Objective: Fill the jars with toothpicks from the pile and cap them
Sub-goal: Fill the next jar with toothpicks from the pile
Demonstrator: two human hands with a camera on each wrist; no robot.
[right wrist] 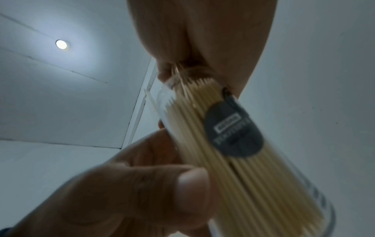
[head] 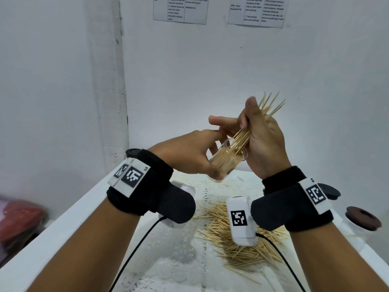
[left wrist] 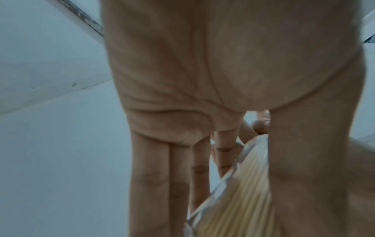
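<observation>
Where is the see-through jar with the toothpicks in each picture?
Head: the clear jar is mid-frame, held tilted in the left hand.
Left wrist: bottom centre-right, beside the fingers.
Right wrist: centre to lower right, with a dark label.
Shared landmark: the packed toothpicks inside the jar.

A plain indoor work booth, not a home. Bare white walls (head: 210, 81) carry printed instruction sheets (head: 180, 9), and a recessed ceiling light (right wrist: 61, 44) lights a white table (head: 63, 230) covered with a lace cloth (head: 212, 192).
</observation>
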